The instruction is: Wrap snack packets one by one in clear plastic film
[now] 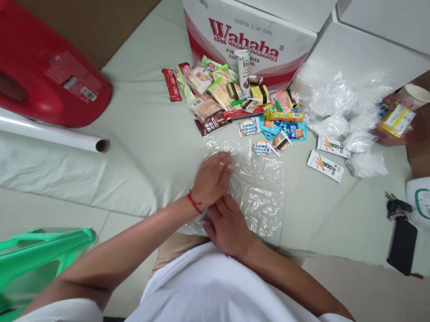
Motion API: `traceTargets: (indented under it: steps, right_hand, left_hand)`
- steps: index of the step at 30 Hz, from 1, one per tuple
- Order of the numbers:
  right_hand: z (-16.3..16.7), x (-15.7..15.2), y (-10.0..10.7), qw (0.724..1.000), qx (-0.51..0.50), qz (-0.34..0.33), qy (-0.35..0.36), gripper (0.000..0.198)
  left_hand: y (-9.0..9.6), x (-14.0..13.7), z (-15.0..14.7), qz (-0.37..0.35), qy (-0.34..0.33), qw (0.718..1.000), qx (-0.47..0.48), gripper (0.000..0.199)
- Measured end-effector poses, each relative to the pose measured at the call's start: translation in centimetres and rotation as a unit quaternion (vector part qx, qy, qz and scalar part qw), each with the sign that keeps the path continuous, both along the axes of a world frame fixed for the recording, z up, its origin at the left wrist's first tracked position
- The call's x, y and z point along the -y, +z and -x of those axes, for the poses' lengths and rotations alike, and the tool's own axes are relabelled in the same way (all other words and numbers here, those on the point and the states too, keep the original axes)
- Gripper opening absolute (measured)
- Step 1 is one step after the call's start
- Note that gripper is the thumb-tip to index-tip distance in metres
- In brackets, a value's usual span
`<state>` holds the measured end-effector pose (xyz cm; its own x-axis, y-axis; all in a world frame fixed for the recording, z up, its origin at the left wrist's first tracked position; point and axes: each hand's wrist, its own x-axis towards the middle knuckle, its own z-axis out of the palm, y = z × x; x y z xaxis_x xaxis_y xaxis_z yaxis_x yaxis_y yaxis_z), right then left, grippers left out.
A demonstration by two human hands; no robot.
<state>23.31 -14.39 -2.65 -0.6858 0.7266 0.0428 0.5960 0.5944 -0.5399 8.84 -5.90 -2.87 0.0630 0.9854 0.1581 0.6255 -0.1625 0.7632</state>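
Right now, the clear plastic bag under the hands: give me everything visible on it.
The clear plastic bag is a thin, see-through film, crinkled and glossy, lying flat on the pale green cloth. It looks empty. The left hand presses on its upper left part; the right hand rests on its near edge, which reaches the cloth's front border. Its far edge lies just short of the snack packets; whether it touches the nearest ones cannot be told.

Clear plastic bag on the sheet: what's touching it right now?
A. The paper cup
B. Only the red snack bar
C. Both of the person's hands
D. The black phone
C: the left hand and right hand both press flat on the clear plastic bag; phone, cup and red bar lie apart from it.
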Motion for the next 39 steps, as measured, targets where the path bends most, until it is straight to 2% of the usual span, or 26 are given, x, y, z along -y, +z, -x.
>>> traceTargets:
  steps: [3,5,8,10,14,17,20,23,26,28,30,32,34,37,39]
  right_hand:
    - [-3.4,0.9,0.3,1.0,-0.011,0.006,-0.019,0.057]
    - [-5.2,1.1,1.2,0.999,-0.037,0.029,0.002,0.054]
    - [-5.8,-0.3,2.8,0.994,-0.095,0.051,-0.003,0.047]
    - [-5.3,-2.3,3.2,0.994,-0.091,0.019,-0.049,0.051]
    - [-5.5,-7.2,1.4,0.985,0.037,-0.038,-0.165,0.061]
    - [-8.3,-9.1,-0.7,0.964,0.117,-0.053,-0.235,0.06]
    - [-12.2,-9.3,-1.8,0.942,0.14,-0.089,-0.291,0.059]
    - [-15.2,-9.2,-1.7,0.924,0.127,-0.117,-0.343,0.057]
    - [-16.0,-10.4,-0.3,0.92,0.082,-0.148,-0.354,0.051]
    - [-14.8,-12.3,1.2,0.93,0.057,-0.157,-0.327,0.045]
    - [-12.1,-15.3,3.0,0.95,0.054,-0.146,-0.269,0.041]
    - [-8.1,-19.2,4.7,0.97,0.075,-0.132,-0.188,0.041]
    - [-3.2,-23.5,5.9,0.978,0.103,-0.145,-0.106,0.039]
    - [4.0,-29.9,6.1,0.976,0.111,-0.186,-0.029,0.036]
    - [7.4,-33.2,5.6,0.973,0.12,-0.191,0.046,0.041]
  left_hand:
    - [-0.9,0.1,1.0,-0.009,-0.019,0.998,-0.066,0.047]
    - [-0.9,0.5,0.9,-0.001,-0.05,0.992,-0.112,0.05]
    - [-0.7,1.0,0.3,-0.001,-0.079,0.983,-0.163,0.054]
    - [-0.5,1.1,0.0,-0.006,-0.08,0.98,-0.18,0.056]
    - [-0.4,1.1,0.7,-0.019,-0.062,0.978,-0.198,0.056]
    - [-0.5,1.0,2.2,-0.016,-0.027,0.976,-0.214,0.061]
    - [-0.5,0.6,3.4,0.0,-0.009,0.969,-0.249,0.065]
    - [-0.5,0.1,3.9,0.024,0.022,0.957,-0.288,0.066]
    - [-0.5,-0.2,3.9,0.033,0.044,0.949,-0.309,0.068]
    - [-0.5,-0.3,3.8,0.035,0.04,0.947,-0.316,0.069]
    - [-0.4,-0.3,3.8,0.036,0.031,0.946,-0.321,0.068]
    - [-0.4,-0.4,3.8,0.039,0.023,0.945,-0.324,0.067]
    - [-0.4,-0.4,3.9,0.042,0.02,0.944,-0.327,0.066]
    - [-0.4,-0.5,3.9,0.047,0.019,0.943,-0.33,0.066]
    - [-0.3,-0.5,3.9,0.05,0.018,0.942,-0.33,0.066]
